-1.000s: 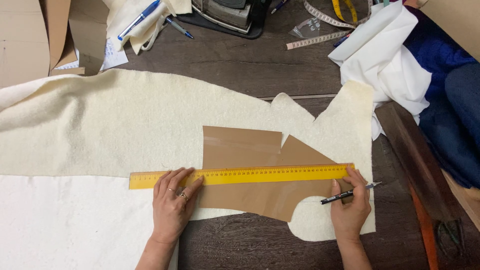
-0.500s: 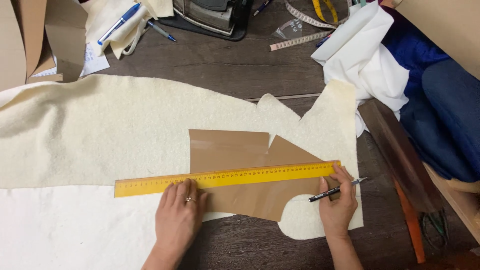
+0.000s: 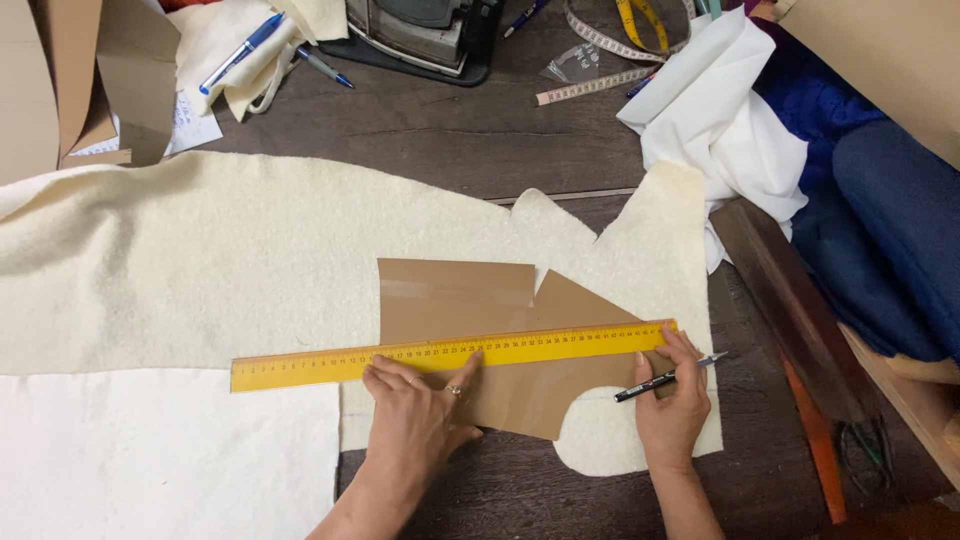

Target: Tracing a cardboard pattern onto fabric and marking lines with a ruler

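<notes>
1. Yellow ruler [image 3: 450, 352] lies flat across brown paper pattern [image 3: 480, 340], pinned under left hand [image 3: 420, 420] fingers [image 3: 462, 372], which are spread on its lower edge.
2. Right hand [image 3: 672, 410] fingers pinch a black pen [image 3: 668, 377], just below the ruler's right end.
3. Pattern rests on cream fleece fabric [image 3: 220, 270], beyond all fingers.
4. White cloth [image 3: 730, 140] and measuring tape [image 3: 600, 60] lie on dark tabletop [image 3: 450, 130], well past the fingertips.

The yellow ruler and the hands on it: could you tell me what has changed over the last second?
Little visibly changed. The left hand keeps pressing the yellow ruler across the brown paper pattern on the cream fleece fabric; the right hand still holds the black pen at the ruler's end.
</notes>
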